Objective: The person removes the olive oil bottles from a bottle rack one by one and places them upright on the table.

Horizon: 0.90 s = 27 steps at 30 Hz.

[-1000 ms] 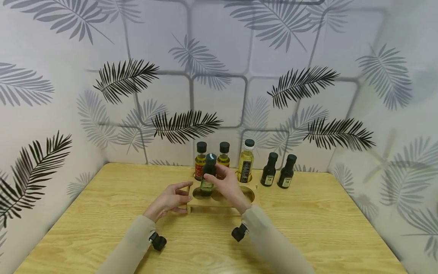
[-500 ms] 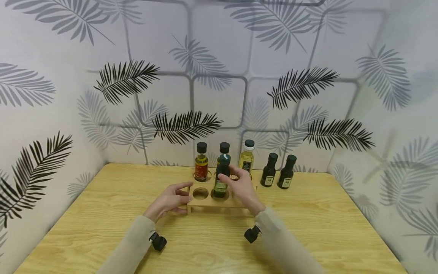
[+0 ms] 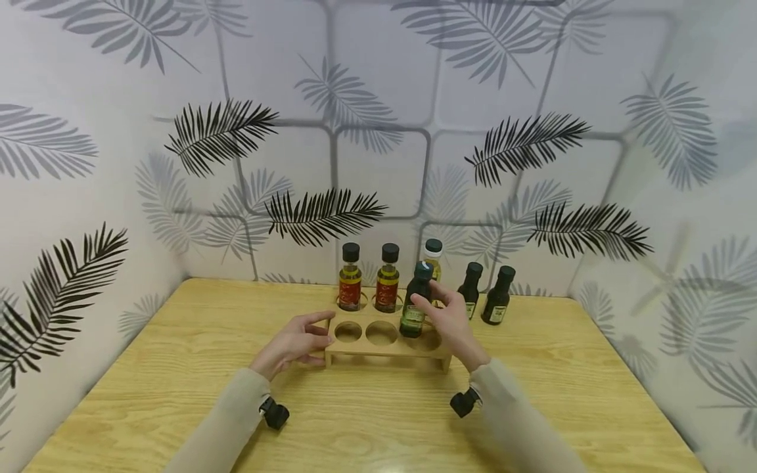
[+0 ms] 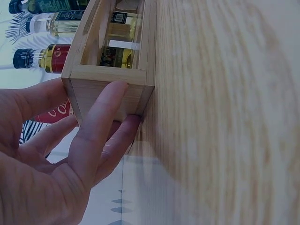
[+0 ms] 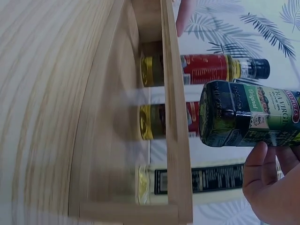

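Note:
My right hand [image 3: 451, 323] grips a dark green bottle [image 3: 415, 303] over the front right hole of the wooden rack [image 3: 367, 355]; in the right wrist view the bottle [image 5: 248, 114] hangs clear of the rack [image 5: 176, 117]. With its fingers spread, my left hand [image 3: 294, 345] touches the rack's left end; in the left wrist view, fingertips of that hand [image 4: 79, 140] lie on the end panel [image 4: 93, 93]. Two red-labelled bottles [image 3: 349, 287] [image 3: 387, 289] and a pale yellow oil bottle [image 3: 435, 263], partly hidden, stand in the back row. The front left and middle holes are empty.
Two small dark bottles [image 3: 495, 303] [image 3: 470, 286] stand on the wooden table [image 3: 367, 420] to the right of the rack, the nearer one partly behind my right hand. A leaf-patterned wall [image 3: 378, 171] rises behind the table.
My right hand has carried the dark green bottle rightward, from over the front left hole past the middle one to the right one. My left hand has stayed at the rack's end.

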### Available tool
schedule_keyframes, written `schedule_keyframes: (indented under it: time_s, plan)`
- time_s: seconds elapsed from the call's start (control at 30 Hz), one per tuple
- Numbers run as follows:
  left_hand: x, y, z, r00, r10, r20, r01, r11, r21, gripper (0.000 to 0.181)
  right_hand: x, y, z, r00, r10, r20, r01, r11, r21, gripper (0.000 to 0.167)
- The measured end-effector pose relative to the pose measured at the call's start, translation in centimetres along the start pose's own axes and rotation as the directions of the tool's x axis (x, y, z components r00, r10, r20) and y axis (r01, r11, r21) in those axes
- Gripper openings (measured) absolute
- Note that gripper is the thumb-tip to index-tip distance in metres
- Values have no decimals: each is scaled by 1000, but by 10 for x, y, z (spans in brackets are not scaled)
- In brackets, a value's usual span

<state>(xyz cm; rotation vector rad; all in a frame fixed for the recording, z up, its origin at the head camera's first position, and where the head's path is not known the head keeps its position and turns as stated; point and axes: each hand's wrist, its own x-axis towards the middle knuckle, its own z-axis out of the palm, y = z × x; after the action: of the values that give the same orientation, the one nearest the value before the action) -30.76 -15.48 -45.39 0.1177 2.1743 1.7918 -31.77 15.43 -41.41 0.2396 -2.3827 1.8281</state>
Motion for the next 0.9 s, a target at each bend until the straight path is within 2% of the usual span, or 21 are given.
schedule_keyframes:
  time_s: [0.2,0.47,0.7,0.9]
  plan:
    - [0,0,0,1000,-6,-4,6,1000,-8,60,1,2,-20,999,9,-36,-9,1000,-4,71]
    - [-1,0,1,1000,-11,3,11,1000,-10,60,-1,8,-52,999,19,-36,-19,1000,-4,64]
    - [-2,1,1,1000,-11,10,12,1000,-9,60,-2,13,-78,1000,15,-21,-16,999,-33,68]
    - [-1,1,1,1000,-16,5,16,1000,-11,60,-2,15,-93,998,66,12,-65,997,-43,77]
